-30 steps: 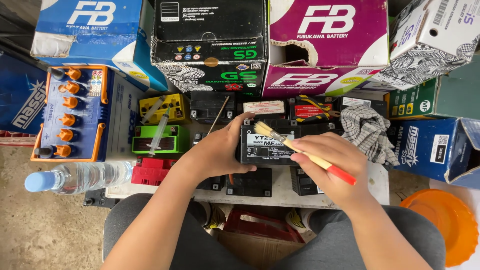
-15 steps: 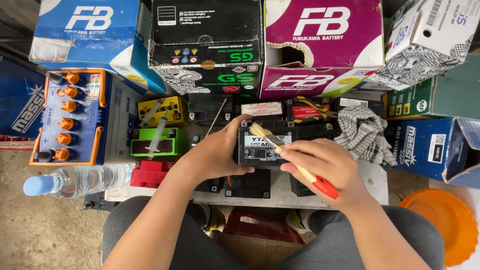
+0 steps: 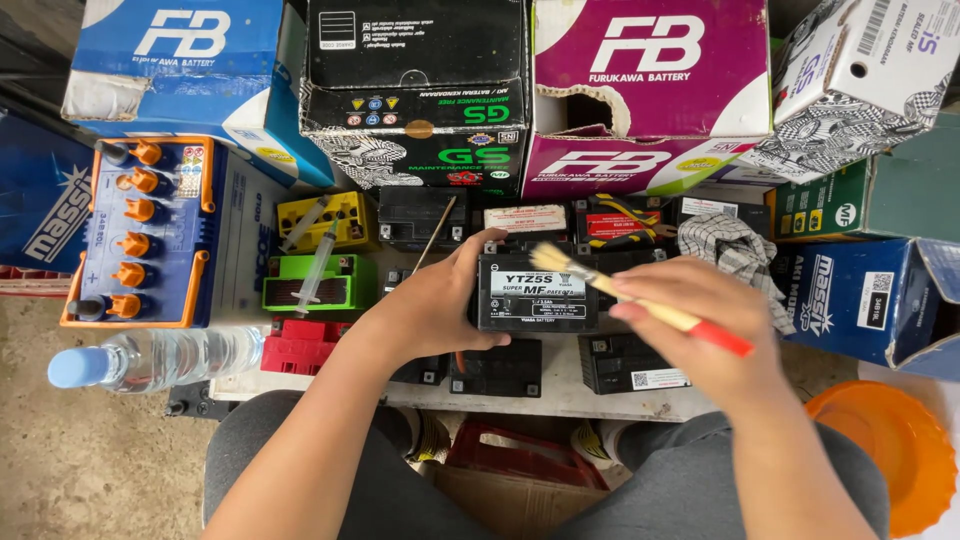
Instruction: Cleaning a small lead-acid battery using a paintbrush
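Since half a second ago the right hand (image 3: 700,310) has swung the paintbrush (image 3: 640,300) out to the right, so its pale bristles now sit over the top right edge of the small black battery (image 3: 535,292) instead of across its label, and another black battery (image 3: 625,362) lying below it has come into view. That hand is clenched around the brush's wooden shaft, with the red handle end sticking out past the knuckles. The left hand (image 3: 430,310) grips the small black battery by its left side, thumb on its front face, holding it tipped up above the white surface (image 3: 560,395).

Left of that battery lie a green battery (image 3: 315,282) and a yellow one (image 3: 325,218), each with a syringe (image 3: 318,262) resting across it; whether the syringes hold any liquid I cannot tell. Farther left stands a large blue battery with orange caps (image 3: 135,230), and below it a clear plastic bottle (image 3: 160,355) lies on its side, holding clear liquid under a blue cap. Behind the battery stand cardboard boxes: a black one (image 3: 415,90) and a magenta one (image 3: 650,90) with a torn hole in its flap. To its right lies a checked cloth (image 3: 745,255), and farther down on that side an orange lid (image 3: 890,450) on the floor.
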